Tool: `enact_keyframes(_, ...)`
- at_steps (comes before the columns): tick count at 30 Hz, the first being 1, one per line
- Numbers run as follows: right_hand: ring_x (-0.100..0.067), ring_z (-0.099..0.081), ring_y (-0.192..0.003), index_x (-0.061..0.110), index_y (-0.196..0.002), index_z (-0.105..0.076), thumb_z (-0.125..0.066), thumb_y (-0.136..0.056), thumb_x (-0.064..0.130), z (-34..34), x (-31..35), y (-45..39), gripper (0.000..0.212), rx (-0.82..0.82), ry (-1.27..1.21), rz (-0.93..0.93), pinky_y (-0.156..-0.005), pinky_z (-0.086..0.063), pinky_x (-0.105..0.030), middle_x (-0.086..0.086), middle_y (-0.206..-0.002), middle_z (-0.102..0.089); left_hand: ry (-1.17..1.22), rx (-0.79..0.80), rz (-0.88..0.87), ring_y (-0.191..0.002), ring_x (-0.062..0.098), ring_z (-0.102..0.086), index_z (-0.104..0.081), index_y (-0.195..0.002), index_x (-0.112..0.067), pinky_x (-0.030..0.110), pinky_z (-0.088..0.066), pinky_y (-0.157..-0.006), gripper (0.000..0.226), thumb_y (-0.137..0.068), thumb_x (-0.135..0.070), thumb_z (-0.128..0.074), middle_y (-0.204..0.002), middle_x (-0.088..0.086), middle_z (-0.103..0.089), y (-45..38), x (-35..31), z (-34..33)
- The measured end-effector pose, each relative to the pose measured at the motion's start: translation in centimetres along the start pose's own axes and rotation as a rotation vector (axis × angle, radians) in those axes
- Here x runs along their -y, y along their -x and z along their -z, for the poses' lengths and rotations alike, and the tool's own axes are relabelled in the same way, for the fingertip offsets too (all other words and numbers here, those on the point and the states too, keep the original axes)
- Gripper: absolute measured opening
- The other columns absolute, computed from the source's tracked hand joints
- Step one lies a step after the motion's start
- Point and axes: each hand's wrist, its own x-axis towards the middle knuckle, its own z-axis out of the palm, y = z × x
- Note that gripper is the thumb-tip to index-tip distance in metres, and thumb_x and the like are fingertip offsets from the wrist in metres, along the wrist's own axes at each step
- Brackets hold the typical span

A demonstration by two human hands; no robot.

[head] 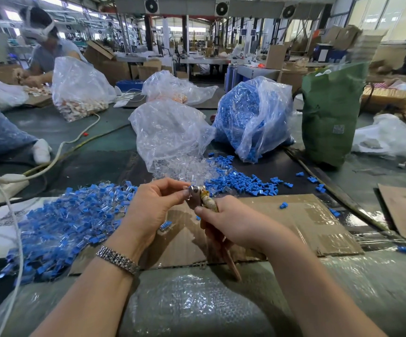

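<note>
Resting in the right hand (233,224), pliers (197,193) are pinched by left hand (153,205).

L forearm (87,297) bare, in frame at approx 7 o'clock; R forearm (318,293) bare, at 5. Silver metal link band (118,260) on wrist below L hand (153,207): rows of small shiny links, snug. R hand (233,224): thumbnail short, plain.

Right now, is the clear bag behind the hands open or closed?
Open. The clear bag lies tipped toward the person, and clear pieces spill from its mouth onto the table.
</note>
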Motion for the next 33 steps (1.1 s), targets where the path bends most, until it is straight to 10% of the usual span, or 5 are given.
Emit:
enact_keyframes(8, -0.02, -0.07, -0.063, 0.01, -0.089, -0.064, -0.052, -0.098, 0.055, 2.5, -0.1, 0.4, 0.048, -0.031, -0.073, -0.03, -0.072, -0.059, -0.039, -0.001, -0.07, -0.069, -0.169, -0.159, -0.14, -0.085, 0.01, -0.07, -0.073, -0.094, -0.015, 0.02, -0.057, -0.074, 0.01, -0.088, -0.007, -0.075, -0.089, 0.003, -0.075, -0.2, 0.0, 0.6)
enact_keyframes(12, -0.021, -0.057, -0.069, 0.018, -0.076, -0.052, -0.055, -0.096, 0.047, 4.5, -2.0, -0.8, 0.035, -0.33, 0.346, -0.161, -0.058, -0.042, -0.031, -0.002, -0.078, -0.06, -0.856, -0.429, -0.175, -0.099, 0.022, -0.058, -0.067, -0.094, -0.019, 0.046, -0.05, -0.092, 0.013, -0.089, -0.006, -0.066, -0.1, -0.002, -0.059, -1.0, 1.3, 1.4)
enact_keyframes(21, -0.031, -0.041, -0.125, 0.015, -0.128, -0.052, -0.058, -0.094, 0.054, 2.6, -4.5, -1.9, 0.052, -0.487, 0.751, -0.309, -0.102, -0.043, -0.05, -0.012, -0.134, -0.045, -1.252, 0.157, -0.322, -0.152, 0.011, -0.02, -0.031, -0.154, -0.042, 0.039, -0.003, -0.123, 0.049, -0.105, -0.034, -0.031, -0.164, -0.014, -0.027, -1.8, 3.7, -1.3)
enact_keyframes(26, -0.02, -0.041, -0.118, 0.034, -0.12, -0.061, -0.062, -0.096, 0.028, 1.7, -2.0, -3.2, 0.025, -0.437, 0.784, 0.089, -0.095, -0.028, -0.047, 0.006, -0.118, -0.054, -1.232, 0.113, -0.409, -0.14, 0.007, -0.036, -0.055, -0.138, -0.043, 0.039, -0.011, -0.119, 0.035, -0.107, -0.031, -0.045, -0.15, -0.018, -0.045, -2.0, 3.8, -1.2)
enact_keyframes(33, -0.022, -0.048, -0.112, 0.032, -0.108, -0.068, -0.057, -0.1, 0.023, 0.6, -2.2, -4.7, 0.017, -0.356, 0.763, 0.117, -0.085, -0.022, -0.042, 0.003, -0.109, -0.064, -1.161, 0.099, -0.442, -0.122, 0.005, -0.044, -0.069, -0.114, -0.04, 0.035, -0.016, -0.111, 0.019, -0.095, -0.04, -0.063, -0.121, -0.02, -0.053, -1.3, 3.1, -1.0)
